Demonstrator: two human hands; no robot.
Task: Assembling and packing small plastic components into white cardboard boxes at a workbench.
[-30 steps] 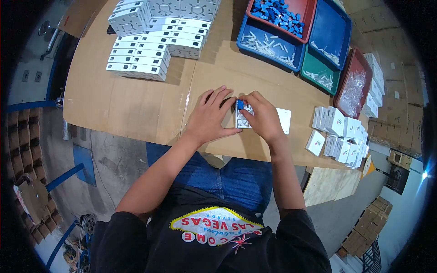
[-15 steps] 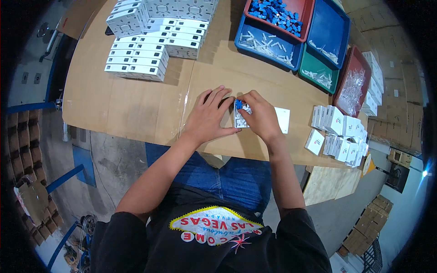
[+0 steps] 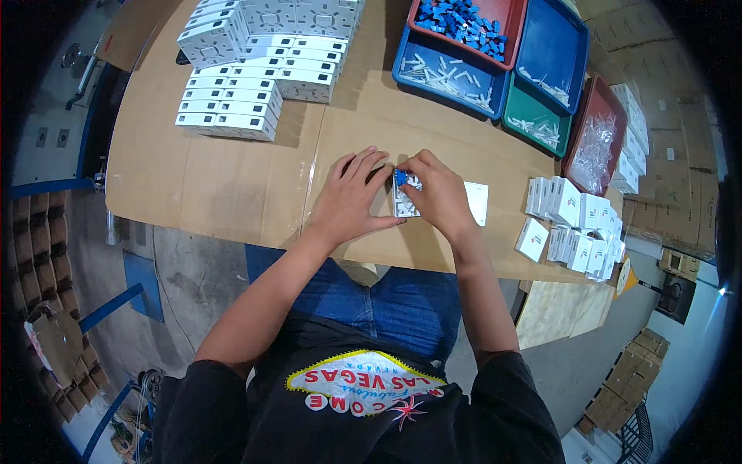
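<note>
A shallow white box [image 3: 407, 207] with small white parts inside lies on the table in front of me. My left hand [image 3: 349, 199] spans its left side, thumb at the near corner and index finger at the far corner, with the other fingers spread. At the far end of the box, the fingertips of my right hand [image 3: 442, 195] are closed on a small blue plastic piece [image 3: 401, 178]. My right fingers partly cover the box and that piece. Just right of my right hand, a flat white lid-like panel [image 3: 477, 203] lies on the table.
Far left stand stacked white boxes [image 3: 232, 100]. Beyond my right hand are a red tray [image 3: 504, 63] of blue pieces, a blue tray [image 3: 495, 112] and green tray [image 3: 568, 143] of white pegs, and a red tray [image 3: 568, 174] of clear bags. Small white boxes [image 3: 568, 203] cluster at the right edge.
The view has shifted very slightly. Both hands keep the same hold, with my right fingers still on the blue piece at the far end of the box.
</note>
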